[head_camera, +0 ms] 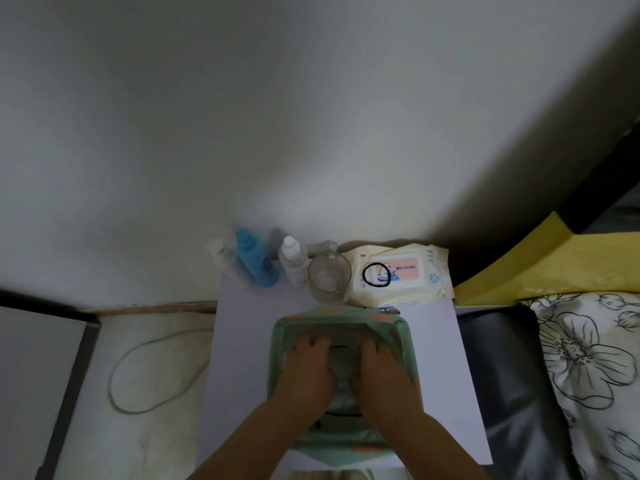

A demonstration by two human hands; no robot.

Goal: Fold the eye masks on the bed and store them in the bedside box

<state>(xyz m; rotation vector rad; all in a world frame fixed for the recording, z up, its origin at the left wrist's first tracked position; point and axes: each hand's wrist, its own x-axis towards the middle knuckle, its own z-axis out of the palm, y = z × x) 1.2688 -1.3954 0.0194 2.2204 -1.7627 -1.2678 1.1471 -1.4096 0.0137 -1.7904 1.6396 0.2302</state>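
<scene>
While both hands are sunk inside the green box [405, 344], the fingers of the left hand [306, 367] lie spread and flat, palm down, on a pale grey fabric bundle [341, 372] that I take to be the folded eye masks; the right hand [379, 370] mirrors it on the other side. Neither hand seems to pinch or grip; they press down, the cloth showing between them. A thin dark line, probably a strap [341, 347], curves across the fabric near the fingertips. How many masks lie there cannot be told.

The box stands on the white bedside table [242, 358], close to its front edge. Behind it, against the wall, are a clear glass [329, 280], a blue bottle [256, 259], 2 small pale bottles and a pack of wet wipes [401, 275] with a black hair tie on top. The bed with its flower-print cover [585, 358] is to the right.

This looks like the storing step, near its end. Next, the hands need to lift straight up without dragging the cloth or strap out, then turn to the bed for any mask left.
</scene>
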